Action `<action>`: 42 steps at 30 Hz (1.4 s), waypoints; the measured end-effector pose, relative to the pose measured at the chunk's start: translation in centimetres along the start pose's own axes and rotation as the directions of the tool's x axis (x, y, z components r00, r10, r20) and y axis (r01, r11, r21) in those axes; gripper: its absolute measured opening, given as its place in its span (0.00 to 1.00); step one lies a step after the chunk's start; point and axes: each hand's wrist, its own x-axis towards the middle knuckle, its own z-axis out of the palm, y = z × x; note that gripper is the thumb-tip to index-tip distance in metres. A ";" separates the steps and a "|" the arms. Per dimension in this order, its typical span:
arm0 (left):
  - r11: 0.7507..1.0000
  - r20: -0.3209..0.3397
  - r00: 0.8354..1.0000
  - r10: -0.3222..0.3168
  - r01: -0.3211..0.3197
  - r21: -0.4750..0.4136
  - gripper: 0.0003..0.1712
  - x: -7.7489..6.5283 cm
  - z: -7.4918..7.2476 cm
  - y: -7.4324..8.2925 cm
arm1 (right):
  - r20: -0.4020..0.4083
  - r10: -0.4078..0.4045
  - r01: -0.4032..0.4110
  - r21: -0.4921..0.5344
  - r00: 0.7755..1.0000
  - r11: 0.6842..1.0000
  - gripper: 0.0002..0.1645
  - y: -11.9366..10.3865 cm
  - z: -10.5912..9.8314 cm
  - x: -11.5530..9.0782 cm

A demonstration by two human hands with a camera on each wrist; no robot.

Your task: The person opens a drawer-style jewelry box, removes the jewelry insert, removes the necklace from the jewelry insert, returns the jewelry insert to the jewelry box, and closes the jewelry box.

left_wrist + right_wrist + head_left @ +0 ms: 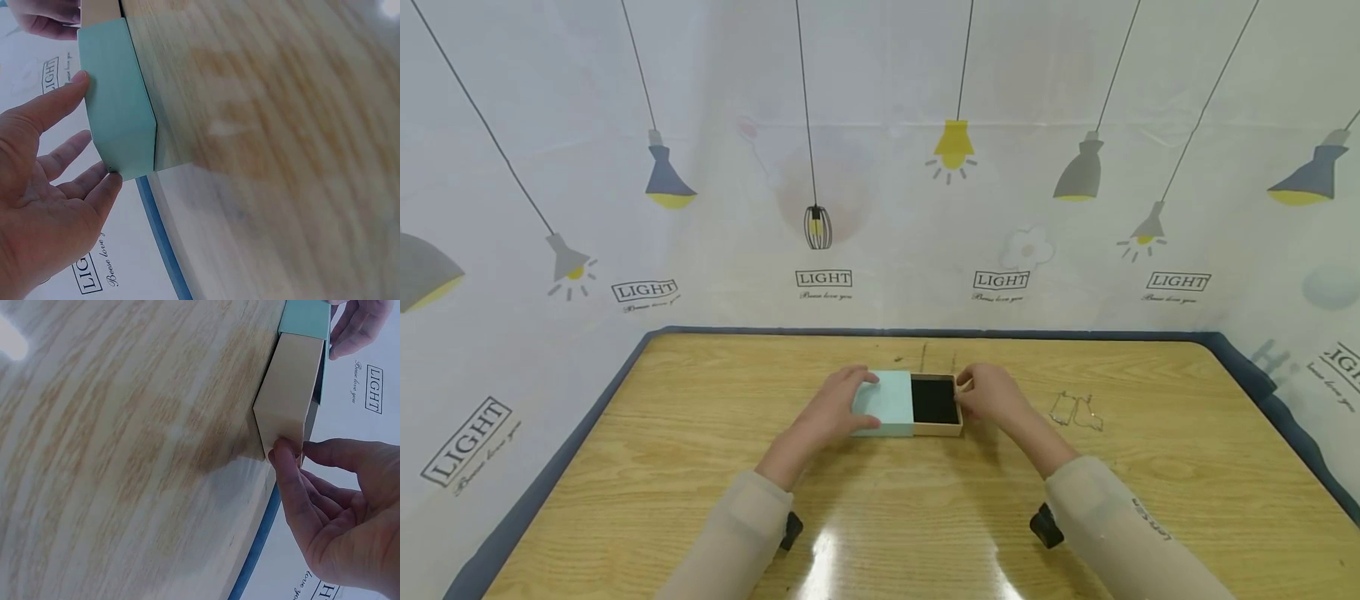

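A sliding gift box lies on the wooden table, its mint-green sleeve (891, 403) on the left and its tan drawer (937, 429) partly out on the right. A black pad (934, 401) fills the visible part of the drawer. My left hand (835, 406) holds the sleeve, thumb at its near side and fingers at the far left; the left wrist view shows the fingertips on the sleeve (119, 94). With thumb and finger, my right hand (992, 393) pinches the drawer's right end wall, seen close in the right wrist view on the drawer (284, 390).
Two thin chains (1077, 410) lie on the table right of my right hand. Behind the box, thin dark strands (924, 357) lie near the table's back edge. A wall covering (895, 208) printed with lamps surrounds the table (700, 433) at the back and sides.
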 end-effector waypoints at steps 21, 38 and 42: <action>1.000 -0.001 1.000 -0.001 0.001 0.013 0.36 0.0 0.1 0.0 | 0.017 -0.018 0.016 0.087 1.000 0.996 0.18 -0.3 0.6 0.4; 1.000 -0.001 1.000 0.007 -0.007 0.017 0.36 0.0 0.0 0.0 | 0.042 -0.023 0.016 0.140 0.999 0.990 0.19 -1.0 1.2 0.7; 1.000 -0.001 1.000 0.009 -0.009 0.021 0.36 0.0 0.0 0.0 | 0.050 -0.028 0.020 0.138 0.998 0.990 0.19 -1.3 1.2 0.6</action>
